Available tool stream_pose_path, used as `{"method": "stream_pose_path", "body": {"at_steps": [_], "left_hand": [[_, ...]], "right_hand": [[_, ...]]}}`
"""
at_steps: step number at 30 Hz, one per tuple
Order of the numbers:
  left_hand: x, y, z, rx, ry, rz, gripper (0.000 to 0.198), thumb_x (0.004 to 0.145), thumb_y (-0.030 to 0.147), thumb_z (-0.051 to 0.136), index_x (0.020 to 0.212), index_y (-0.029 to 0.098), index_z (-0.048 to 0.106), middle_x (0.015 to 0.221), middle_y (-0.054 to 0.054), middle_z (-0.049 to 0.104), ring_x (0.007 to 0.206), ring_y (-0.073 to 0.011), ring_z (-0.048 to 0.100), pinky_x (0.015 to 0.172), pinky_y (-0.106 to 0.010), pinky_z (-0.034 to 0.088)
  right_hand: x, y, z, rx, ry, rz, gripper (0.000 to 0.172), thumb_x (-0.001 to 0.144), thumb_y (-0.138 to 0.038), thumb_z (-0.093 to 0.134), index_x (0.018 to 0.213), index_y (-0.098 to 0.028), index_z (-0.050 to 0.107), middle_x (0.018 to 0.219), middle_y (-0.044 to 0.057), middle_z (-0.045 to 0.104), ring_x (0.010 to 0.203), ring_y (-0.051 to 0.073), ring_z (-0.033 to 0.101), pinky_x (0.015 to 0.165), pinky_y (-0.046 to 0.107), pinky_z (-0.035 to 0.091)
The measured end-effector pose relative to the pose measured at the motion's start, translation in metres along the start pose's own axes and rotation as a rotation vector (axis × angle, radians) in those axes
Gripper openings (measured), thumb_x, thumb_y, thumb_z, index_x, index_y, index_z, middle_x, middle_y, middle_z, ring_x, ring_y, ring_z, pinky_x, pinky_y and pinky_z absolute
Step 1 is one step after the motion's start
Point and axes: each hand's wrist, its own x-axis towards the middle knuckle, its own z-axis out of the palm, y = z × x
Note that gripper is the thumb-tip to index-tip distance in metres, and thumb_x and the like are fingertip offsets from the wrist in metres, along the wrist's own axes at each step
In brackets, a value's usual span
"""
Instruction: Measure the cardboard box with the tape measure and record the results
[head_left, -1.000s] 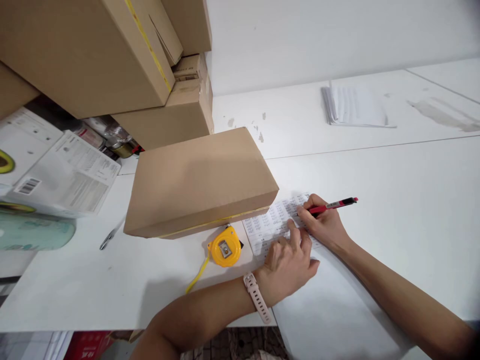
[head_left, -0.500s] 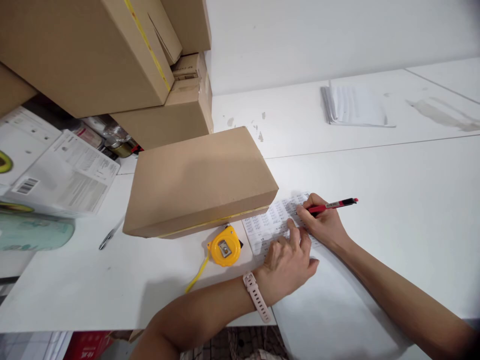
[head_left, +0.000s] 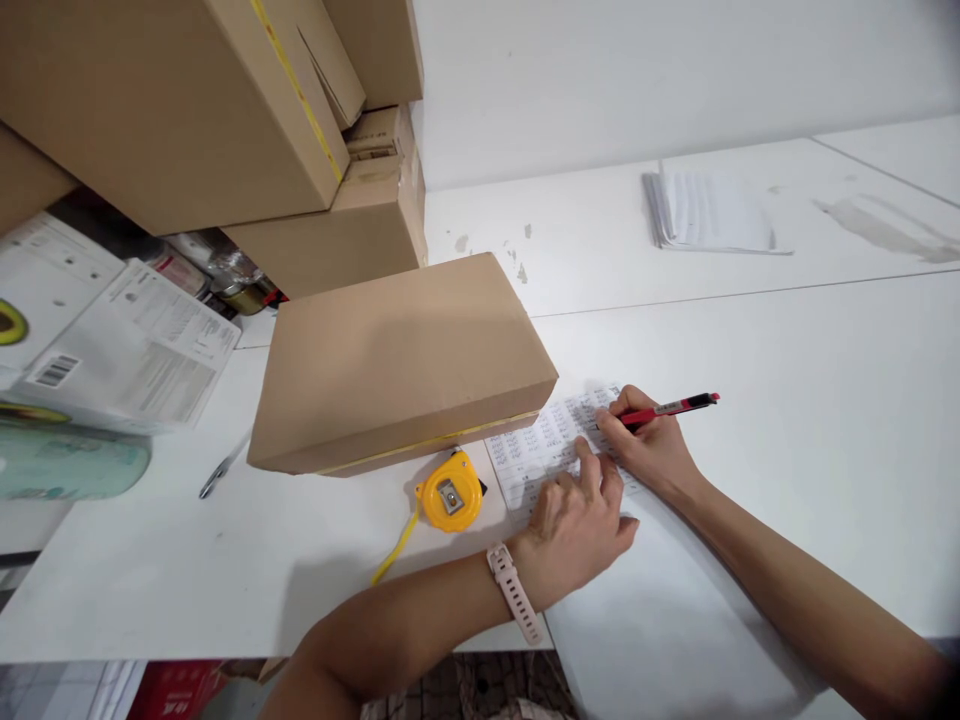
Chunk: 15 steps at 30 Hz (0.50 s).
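My right hand (head_left: 654,442) grips a red and black pen (head_left: 671,407), its tip end over a sheet of paper (head_left: 517,470) covered in handwritten rows. My left hand (head_left: 581,520), with a pink band at the wrist, rests on that sheet, fingers bent and apart, holding nothing. Left of it lies a yellow tape measure (head_left: 451,492) with a short length of its tape drawn out. A closed cardboard box (head_left: 405,365) stands behind the tape measure and overlaps the paper's far left edge. The pen's point is hidden by my fingers.
Cardboard boxes (head_left: 187,110) are stacked at the back left, beside a white printed carton (head_left: 135,350) and a pale green cylinder (head_left: 75,465). Another pen (head_left: 223,470) lies left of the closed box. A stack of papers (head_left: 716,210) sits near the wall.
The pen and my right hand have shifted very slightly, the pen's back end tilting up a little. My left hand stays in place on the paper.
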Motion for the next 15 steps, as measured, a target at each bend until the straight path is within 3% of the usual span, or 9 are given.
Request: {"method": "stream_pose_path", "body": {"at_steps": [6,10,13,15], "left_hand": [[0.0,-0.001,-0.001,-0.002,-0.026,0.007,0.062,0.099,0.051,0.05,0.143,0.007,0.052,0.146,-0.025,0.054,0.073,-0.0182,0.07,0.059,-0.028,0.057],[0.0,0.001,0.003,0.014,-0.011,0.009,0.066,0.099,0.054,0.049,0.144,0.006,0.049,0.149,-0.025,0.051,0.076,-0.019,0.071,0.061,-0.03,0.058],[0.0,0.0,0.002,-0.013,-0.001,0.016,0.066,0.098,0.053,0.052,0.144,0.006,0.048,0.147,-0.025,0.052,0.078,-0.0194,0.071,0.061,-0.031,0.058],[-0.004,-0.006,-0.004,-0.074,0.022,0.032,0.056,0.098,0.047,0.057,0.139,0.009,0.051,0.137,-0.019,0.06,0.081,-0.0195,0.07,0.061,-0.03,0.058]], "right_hand": [[0.002,0.003,-0.001,-0.061,0.079,-0.048,0.029,0.088,-0.034,0.063,0.069,-0.024,0.045,0.062,-0.004,0.042,0.055,0.013,0.038,0.05,0.028,0.034],[0.014,0.008,-0.017,-0.228,0.106,-0.254,0.011,0.091,-0.036,0.06,0.094,-0.025,0.06,0.088,0.004,0.063,0.075,0.02,0.057,0.065,0.034,0.046],[0.023,0.019,-0.035,-0.467,0.024,-0.395,0.024,0.089,-0.023,0.052,0.108,-0.026,0.067,0.106,0.01,0.065,0.098,0.027,0.059,0.082,0.041,0.048],[0.027,0.028,-0.044,-0.584,-0.03,-0.441,0.035,0.085,-0.016,0.05,0.112,-0.026,0.069,0.107,0.011,0.064,0.099,0.029,0.057,0.081,0.042,0.048]]}}
